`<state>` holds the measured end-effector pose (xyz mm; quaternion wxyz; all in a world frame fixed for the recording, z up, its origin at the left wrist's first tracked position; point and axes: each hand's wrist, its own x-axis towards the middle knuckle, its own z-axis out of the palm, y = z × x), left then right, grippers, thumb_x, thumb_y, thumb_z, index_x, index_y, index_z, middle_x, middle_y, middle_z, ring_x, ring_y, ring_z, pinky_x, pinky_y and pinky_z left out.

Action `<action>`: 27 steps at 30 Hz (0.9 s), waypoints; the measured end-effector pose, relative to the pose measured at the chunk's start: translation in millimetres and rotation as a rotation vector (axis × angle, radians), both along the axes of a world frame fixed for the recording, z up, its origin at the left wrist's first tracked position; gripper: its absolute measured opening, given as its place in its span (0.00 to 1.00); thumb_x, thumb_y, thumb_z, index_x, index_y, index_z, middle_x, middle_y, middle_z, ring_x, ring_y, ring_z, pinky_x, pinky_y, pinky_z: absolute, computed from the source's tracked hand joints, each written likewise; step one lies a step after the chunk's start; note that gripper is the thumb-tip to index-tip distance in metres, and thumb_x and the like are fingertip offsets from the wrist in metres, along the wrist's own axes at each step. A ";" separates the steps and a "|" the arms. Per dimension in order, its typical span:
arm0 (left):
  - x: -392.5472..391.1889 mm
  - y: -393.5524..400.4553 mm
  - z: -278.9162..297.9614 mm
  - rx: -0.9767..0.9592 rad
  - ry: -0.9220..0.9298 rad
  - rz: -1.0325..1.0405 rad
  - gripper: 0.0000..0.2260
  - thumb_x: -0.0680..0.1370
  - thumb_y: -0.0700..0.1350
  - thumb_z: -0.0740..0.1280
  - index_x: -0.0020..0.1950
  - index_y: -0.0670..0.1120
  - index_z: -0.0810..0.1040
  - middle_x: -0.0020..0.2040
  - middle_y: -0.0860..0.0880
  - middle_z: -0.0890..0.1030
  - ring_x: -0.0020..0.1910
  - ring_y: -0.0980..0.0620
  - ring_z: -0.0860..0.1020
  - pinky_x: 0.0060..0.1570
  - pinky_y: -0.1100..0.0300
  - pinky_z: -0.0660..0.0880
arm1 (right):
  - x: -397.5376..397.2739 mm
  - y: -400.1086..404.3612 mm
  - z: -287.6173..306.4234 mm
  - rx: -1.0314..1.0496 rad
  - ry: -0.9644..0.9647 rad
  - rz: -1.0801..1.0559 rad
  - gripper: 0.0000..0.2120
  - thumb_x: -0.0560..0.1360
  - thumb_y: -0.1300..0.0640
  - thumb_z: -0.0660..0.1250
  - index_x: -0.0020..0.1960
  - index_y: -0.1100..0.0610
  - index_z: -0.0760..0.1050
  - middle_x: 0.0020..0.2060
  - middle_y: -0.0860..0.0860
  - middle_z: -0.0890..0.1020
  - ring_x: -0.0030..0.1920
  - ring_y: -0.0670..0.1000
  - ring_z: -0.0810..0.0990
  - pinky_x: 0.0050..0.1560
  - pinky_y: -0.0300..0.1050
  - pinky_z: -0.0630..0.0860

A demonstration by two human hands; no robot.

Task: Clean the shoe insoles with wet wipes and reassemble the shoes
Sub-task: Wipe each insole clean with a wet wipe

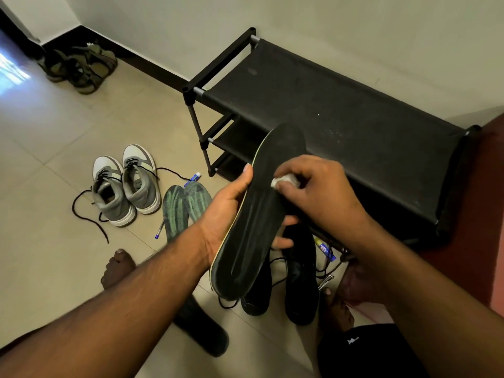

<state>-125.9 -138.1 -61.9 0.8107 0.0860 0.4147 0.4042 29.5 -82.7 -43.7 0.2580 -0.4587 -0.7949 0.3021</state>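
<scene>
Below, beige floor tiles (68,137) (glossy) meet a white wall (354,36).

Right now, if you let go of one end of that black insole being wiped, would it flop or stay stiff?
Probably it bends a little: the black insole looks thin and foam-like, yet it stays nearly straight while the left hand holds only its middle. Likely light, since one hand supports it. Damp from the wet wipe, it might feel slick.

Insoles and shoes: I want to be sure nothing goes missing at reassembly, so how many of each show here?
Black insoles: 2, one held in the left hand and wiped by the right hand, one on the floor
Green insoles: 2
Grey sneakers: 2
Black shoes: 2
Olive sandals: 2
Total: 10
</scene>
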 end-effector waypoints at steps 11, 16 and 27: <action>-6.7 4.4 -1.2 -0.047 0.002 0.063 0.30 0.79 0.63 0.56 0.42 0.42 0.87 0.42 0.40 0.85 0.37 0.43 0.84 0.36 0.44 0.81 | -10.6 -14.9 1.0 0.045 -0.008 0.330 0.06 0.72 0.60 0.71 0.48 0.56 0.82 0.43 0.47 0.82 0.44 0.42 0.79 0.47 0.37 0.76; -5.8 1.5 -1.8 -0.026 -0.024 -0.053 0.28 0.73 0.65 0.59 0.53 0.45 0.86 0.52 0.38 0.84 0.45 0.39 0.84 0.47 0.35 0.74 | 1.7 1.1 -6.0 0.111 -0.057 0.021 0.05 0.73 0.60 0.71 0.48 0.54 0.81 0.43 0.45 0.81 0.45 0.43 0.78 0.49 0.45 0.78; -6.0 2.2 -0.7 -0.071 0.031 -0.099 0.30 0.78 0.65 0.57 0.50 0.43 0.87 0.50 0.37 0.83 0.47 0.38 0.82 0.40 0.37 0.79 | -7.4 -8.4 -2.7 0.134 0.077 0.072 0.05 0.71 0.61 0.72 0.47 0.55 0.82 0.42 0.47 0.83 0.44 0.43 0.79 0.48 0.39 0.76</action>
